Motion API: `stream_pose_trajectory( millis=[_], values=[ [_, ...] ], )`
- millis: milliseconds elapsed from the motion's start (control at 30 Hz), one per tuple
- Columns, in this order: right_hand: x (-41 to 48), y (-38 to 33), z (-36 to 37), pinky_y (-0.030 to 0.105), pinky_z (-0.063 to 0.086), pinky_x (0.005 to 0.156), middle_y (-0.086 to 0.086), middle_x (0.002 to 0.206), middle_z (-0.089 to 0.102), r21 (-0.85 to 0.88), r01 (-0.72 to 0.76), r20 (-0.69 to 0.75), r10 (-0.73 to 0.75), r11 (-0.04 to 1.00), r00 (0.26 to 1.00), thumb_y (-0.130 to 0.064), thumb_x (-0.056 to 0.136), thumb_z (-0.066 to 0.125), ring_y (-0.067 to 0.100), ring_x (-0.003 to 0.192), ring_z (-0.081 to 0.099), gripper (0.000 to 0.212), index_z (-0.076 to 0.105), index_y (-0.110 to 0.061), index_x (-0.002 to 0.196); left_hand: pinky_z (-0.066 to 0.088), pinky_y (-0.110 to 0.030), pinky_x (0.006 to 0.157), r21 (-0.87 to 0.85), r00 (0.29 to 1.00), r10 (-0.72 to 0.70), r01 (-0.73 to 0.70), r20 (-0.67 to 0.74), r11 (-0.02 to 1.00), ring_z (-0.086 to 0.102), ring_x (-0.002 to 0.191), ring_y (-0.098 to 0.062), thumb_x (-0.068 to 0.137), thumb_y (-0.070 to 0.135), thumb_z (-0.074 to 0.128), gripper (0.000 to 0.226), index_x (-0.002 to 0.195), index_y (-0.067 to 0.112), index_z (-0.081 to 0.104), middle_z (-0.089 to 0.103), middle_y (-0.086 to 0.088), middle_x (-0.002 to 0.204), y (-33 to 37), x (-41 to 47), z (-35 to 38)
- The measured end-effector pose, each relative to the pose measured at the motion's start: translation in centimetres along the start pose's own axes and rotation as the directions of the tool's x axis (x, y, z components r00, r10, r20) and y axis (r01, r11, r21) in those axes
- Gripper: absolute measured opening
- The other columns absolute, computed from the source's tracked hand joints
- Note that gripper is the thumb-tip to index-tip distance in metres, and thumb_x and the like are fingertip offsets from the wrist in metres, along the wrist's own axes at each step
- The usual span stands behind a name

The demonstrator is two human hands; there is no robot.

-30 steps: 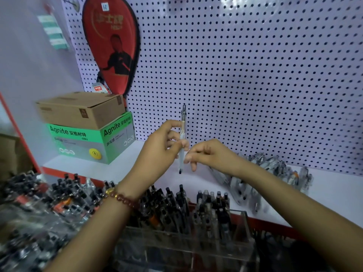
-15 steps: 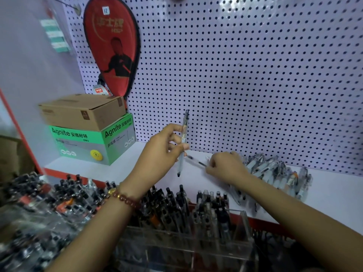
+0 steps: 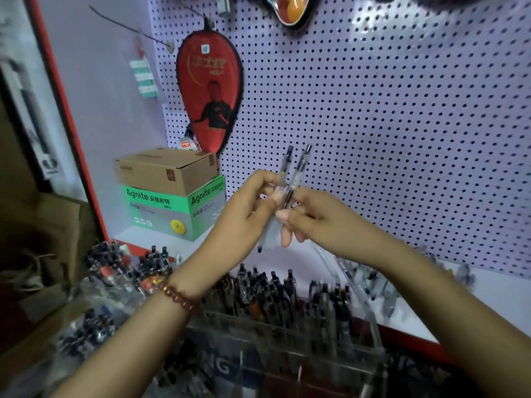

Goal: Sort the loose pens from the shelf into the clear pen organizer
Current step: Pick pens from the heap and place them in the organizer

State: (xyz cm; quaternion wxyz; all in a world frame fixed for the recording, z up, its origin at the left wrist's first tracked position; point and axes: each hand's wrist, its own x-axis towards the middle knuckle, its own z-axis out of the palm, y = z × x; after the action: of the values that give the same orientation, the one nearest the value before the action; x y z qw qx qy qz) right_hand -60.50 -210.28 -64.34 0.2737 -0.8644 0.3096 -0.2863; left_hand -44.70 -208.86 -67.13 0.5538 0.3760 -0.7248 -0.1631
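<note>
Right hand (image 3: 324, 222) back from loose pens (image 3: 370, 280) on shelf, centre right, now pinching second pen (image 3: 300, 168). Left hand (image 3: 247, 214) grips first pen (image 3: 283, 168) upright alongside, centre frame. Probably bundling pair for one drop into clear organizer (image 3: 287, 357), bottom centre.

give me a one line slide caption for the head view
Left hand and right hand hold two clear pens upright, side by side, above the pen-filled clear organizer.
</note>
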Motion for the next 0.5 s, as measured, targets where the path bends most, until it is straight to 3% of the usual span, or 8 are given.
stream_pose_trajectory(
  millis=[133,233,300,367,433,500],
  values=[
    [-0.6,-2.4,1.7,0.038,0.050,0.068,-0.007,0.066,0.069,-0.157,0.031,-0.007,-0.032,0.987,0.999,-0.037,0.095,0.053,0.017,0.064,0.061,0.017,0.055,-0.026,0.082,0.037,-0.015,0.058,-0.021,0.998,0.042,-0.041,0.043,0.999,0.044,0.063,-0.001,0.097,0.015,0.041,0.006,0.095,0.018,0.046,0.049,0.017,0.078,1.6,-2.5,-2.0],
    [-1.5,-4.0,2.8,0.030,0.048,0.062,-0.007,0.059,0.067,-0.280,0.026,0.010,-0.025,0.960,1.000,-0.048,0.087,0.060,0.002,0.053,0.056,0.028,0.062,-0.024,0.073,0.043,-0.017,0.062,-0.082,0.993,0.011,-0.001,0.121,0.997,0.054,0.065,-0.005,0.095,0.012,0.046,0.007,0.092,0.006,0.049,0.056,0.006,0.073,2.5,-4.6,-3.4],
    [-2.1,-4.7,3.7,0.023,0.042,0.055,-0.005,0.053,0.065,-0.333,-0.001,-0.008,-0.002,0.943,1.000,-0.055,0.080,0.064,0.000,0.047,0.054,0.036,0.062,-0.022,0.065,0.046,-0.023,0.062,-0.083,0.989,-0.022,0.034,0.147,0.996,0.057,0.065,-0.010,0.091,0.014,0.053,0.005,0.092,0.014,0.058,0.060,0.004,0.071,2.9,-5.9,-4.4],
    [-2.6,-5.1,4.8,0.021,0.036,0.051,-0.004,0.050,0.062,-0.323,-0.034,-0.033,0.025,0.946,0.999,-0.056,0.076,0.068,0.000,0.043,0.049,0.040,0.062,-0.019,0.064,0.042,-0.025,0.059,-0.030,0.991,-0.046,0.050,0.122,0.998,0.053,0.062,-0.007,0.089,0.014,0.058,0.011,0.085,0.024,0.059,0.057,0.010,0.065,3.4,-7.1,-4.9],
    [-2.8,-5.3,5.8,0.027,0.039,0.053,-0.006,0.053,0.058,-0.282,-0.036,-0.035,0.028,0.959,0.999,-0.055,0.075,0.071,0.002,0.045,0.048,0.037,0.058,-0.021,0.068,0.037,-0.012,0.056,0.026,0.997,-0.051,0.049,0.060,0.998,0.047,0.057,0.007,0.090,0.001,0.060,0.024,0.080,0.023,0.055,0.055,0.020,0.059,3.5,-8.0,-5.3],
    [-2.7,-5.5,6.5,0.037,0.046,0.057,-0.003,0.060,0.060,-0.184,-0.026,-0.026,0.021,0.983,0.999,-0.054,0.078,0.066,0.012,0.053,0.054,0.031,0.051,-0.027,0.080,0.035,-0.006,0.056,0.077,0.998,-0.059,0.059,0.001,0.995,0.048,0.055,0.010,0.089,-0.004,0.059,0.026,0.081,0.020,0.053,0.055,0.020,0.058,3.6,-9.0,-5.9]
  ],
)
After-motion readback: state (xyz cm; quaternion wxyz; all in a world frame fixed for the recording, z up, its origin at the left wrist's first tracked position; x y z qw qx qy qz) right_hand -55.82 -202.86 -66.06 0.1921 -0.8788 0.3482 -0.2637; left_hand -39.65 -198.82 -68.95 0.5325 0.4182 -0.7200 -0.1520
